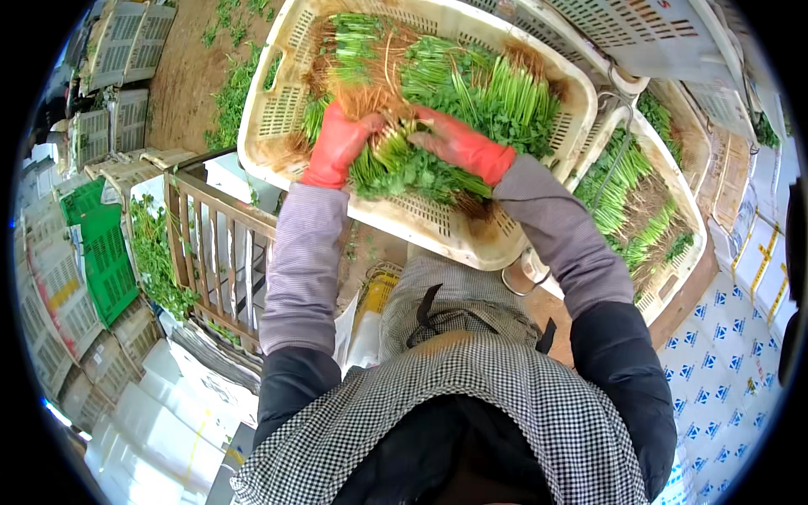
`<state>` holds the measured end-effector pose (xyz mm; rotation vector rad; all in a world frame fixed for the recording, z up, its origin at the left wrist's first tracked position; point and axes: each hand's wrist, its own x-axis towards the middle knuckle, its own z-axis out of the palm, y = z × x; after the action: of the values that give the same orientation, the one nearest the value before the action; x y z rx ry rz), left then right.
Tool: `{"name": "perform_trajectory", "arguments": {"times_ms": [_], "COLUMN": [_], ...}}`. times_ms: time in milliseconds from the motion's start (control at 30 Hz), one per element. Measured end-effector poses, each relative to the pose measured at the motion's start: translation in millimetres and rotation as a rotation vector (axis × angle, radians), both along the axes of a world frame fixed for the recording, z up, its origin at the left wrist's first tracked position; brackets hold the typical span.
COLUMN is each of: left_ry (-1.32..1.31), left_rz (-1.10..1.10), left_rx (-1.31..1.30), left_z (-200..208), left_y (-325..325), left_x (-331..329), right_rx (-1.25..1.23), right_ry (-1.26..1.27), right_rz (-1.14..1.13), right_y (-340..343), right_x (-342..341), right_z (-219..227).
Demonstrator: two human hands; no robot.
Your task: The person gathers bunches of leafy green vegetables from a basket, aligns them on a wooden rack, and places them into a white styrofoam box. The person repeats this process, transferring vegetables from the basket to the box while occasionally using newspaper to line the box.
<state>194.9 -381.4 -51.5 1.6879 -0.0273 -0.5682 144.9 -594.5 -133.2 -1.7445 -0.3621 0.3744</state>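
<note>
Both my hands wear red gloves and meet over a cream plastic crate [252, 126] with slotted walls. Between them is a bunch of leafy greens [391, 150] with pale stalk ends, brown stringy roots uppermost and leaves toward me. My left hand [338, 145] closes round its left side. From the right, my right hand [454, 141] grips the same bunch near the stalk ends, fingers partly hidden. More rooted bunches [518, 93] lie packed in the crate, with green stalks, leaves and tangled brown roots. Which kind of greens they are, I cannot tell.
A second cream crate [686, 223] of rooted greens stands to the right. A brown slatted frame [223, 240] is close on my left, beside loose greens [156, 252]. Stacked pale crates and a green crate [101, 252] stand farther left. Leaves litter the brown floor [181, 93].
</note>
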Motion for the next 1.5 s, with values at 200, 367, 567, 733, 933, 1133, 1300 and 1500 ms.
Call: {"name": "perform_trajectory", "arguments": {"times_ms": [200,367,567,733,933,1133,1300,1500], "left_ry": [-0.102,0.181,-0.077,-0.138,-0.253,0.043,0.375,0.503], "left_rz": [-0.355,-0.271,-0.031,0.279,0.335,0.302,0.688,0.746], "left_rx": [0.018,0.141,-0.104,-0.289,-0.338,-0.614,-0.404,-0.529], "left_z": [3,-20,17,104,216,236,103,0], "left_y": [-31,-15,68,125,234,322,465,498], "left_x": [10,-9,-8,-35,-124,-184,-224,-217], "right_rx": [-0.332,0.082,-1.06,-1.169,-1.235,-0.152,0.26,1.06], "right_ry": [-0.261,0.065,0.289,0.123,0.355,1.085,0.974,0.684], "right_rz": [0.038,-0.238,-0.112,-0.379,-0.199,0.117,-0.077,-0.199], "right_y": [-4,-3,-26,-8,-7,-44,-25,80], "right_x": [-2,-50,-154,-193,-189,-133,-110,-26], "right_z": [-14,-47,-146,-208,-195,-85,64,121]}}
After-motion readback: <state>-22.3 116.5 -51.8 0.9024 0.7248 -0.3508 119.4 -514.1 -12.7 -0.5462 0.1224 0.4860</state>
